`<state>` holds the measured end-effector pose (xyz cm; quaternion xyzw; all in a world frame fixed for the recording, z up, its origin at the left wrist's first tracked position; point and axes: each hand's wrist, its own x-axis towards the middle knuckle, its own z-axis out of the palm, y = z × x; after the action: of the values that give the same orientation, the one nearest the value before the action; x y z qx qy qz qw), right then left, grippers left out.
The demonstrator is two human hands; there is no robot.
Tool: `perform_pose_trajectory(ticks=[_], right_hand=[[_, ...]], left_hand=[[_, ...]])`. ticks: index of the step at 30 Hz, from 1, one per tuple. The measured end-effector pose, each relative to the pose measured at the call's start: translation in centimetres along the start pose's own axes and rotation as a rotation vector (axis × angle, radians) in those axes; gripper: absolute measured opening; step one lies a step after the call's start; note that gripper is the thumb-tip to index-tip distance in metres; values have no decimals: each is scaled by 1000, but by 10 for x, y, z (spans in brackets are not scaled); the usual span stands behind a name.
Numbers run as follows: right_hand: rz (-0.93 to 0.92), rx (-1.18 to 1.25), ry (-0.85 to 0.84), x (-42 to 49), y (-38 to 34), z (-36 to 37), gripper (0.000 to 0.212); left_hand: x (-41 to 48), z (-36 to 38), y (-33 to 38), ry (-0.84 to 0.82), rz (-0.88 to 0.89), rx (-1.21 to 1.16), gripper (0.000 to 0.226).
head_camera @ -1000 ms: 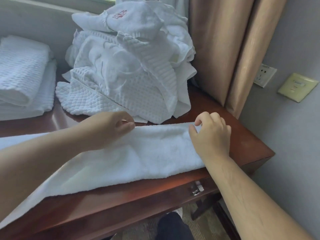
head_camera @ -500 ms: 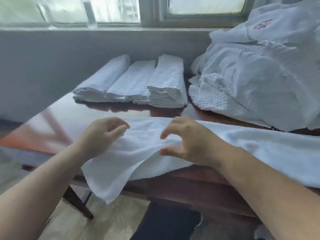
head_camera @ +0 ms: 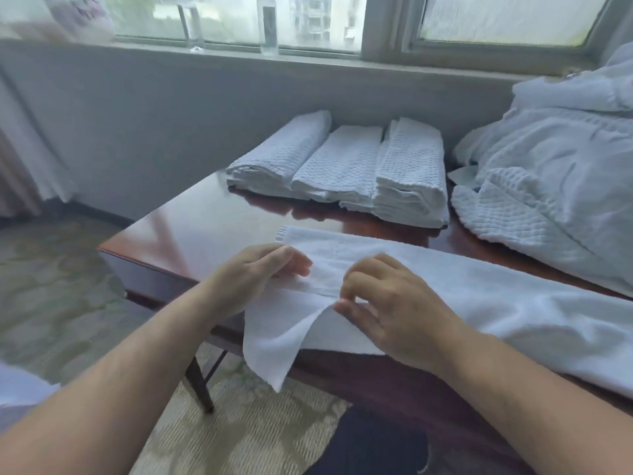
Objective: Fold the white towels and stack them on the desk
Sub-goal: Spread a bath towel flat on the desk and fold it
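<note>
A long white towel [head_camera: 486,296] lies folded lengthwise across the dark wooden desk [head_camera: 191,231], and its left corner hangs over the front edge. My left hand [head_camera: 255,274] grips the towel's left end with curled fingers. My right hand [head_camera: 390,303] pinches the towel's folded edge just to the right of it. Three stacks of folded white towels [head_camera: 346,169] stand side by side at the back of the desk. A heap of unfolded white towels [head_camera: 555,173] fills the back right.
A grey wall and window sill [head_camera: 308,60] with two bottles run behind the desk. Carpeted floor [head_camera: 61,296] lies to the left and below. The desk's left corner [head_camera: 102,250] juts toward the open floor.
The view swung from the towel's right end to its left end. Both hands moved left along the towel and now hold its left end, which has been pulled further onto the desk.
</note>
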<state>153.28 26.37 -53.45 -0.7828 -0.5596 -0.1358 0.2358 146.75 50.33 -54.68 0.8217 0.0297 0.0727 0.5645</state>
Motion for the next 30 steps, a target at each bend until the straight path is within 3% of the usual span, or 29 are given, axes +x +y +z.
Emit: perform_pose_trajectory(ticks=[5, 7, 9, 13, 15, 16, 19, 22, 30], right_hand=[[396, 190, 129, 38, 18, -18, 23], [483, 166, 73, 54, 35, -21, 24], [533, 122, -18, 64, 52, -20, 25], [539, -11, -124, 74, 76, -10, 24], [545, -62, -171, 79, 84, -3, 24], [550, -94, -195, 82, 87, -1, 24], [546, -159, -260, 85, 94, 8, 23], [524, -165, -263, 83, 97, 16, 23], [465, -182, -282, 80, 108, 24, 29]], left_hand=[[0, -13, 1, -69, -38, -137, 68], [-1, -18, 2, -166, -67, -248, 78], [1, -23, -2, -199, -18, -251, 71], [9, -29, -4, -149, -29, -35, 79], [15, -27, -1, -110, -52, 236, 78], [19, -26, -1, -80, -71, 351, 69], [30, -20, 0, 92, -145, 544, 13], [40, -17, -5, 172, -250, 557, 47], [43, -11, -7, 282, -369, 723, 48]])
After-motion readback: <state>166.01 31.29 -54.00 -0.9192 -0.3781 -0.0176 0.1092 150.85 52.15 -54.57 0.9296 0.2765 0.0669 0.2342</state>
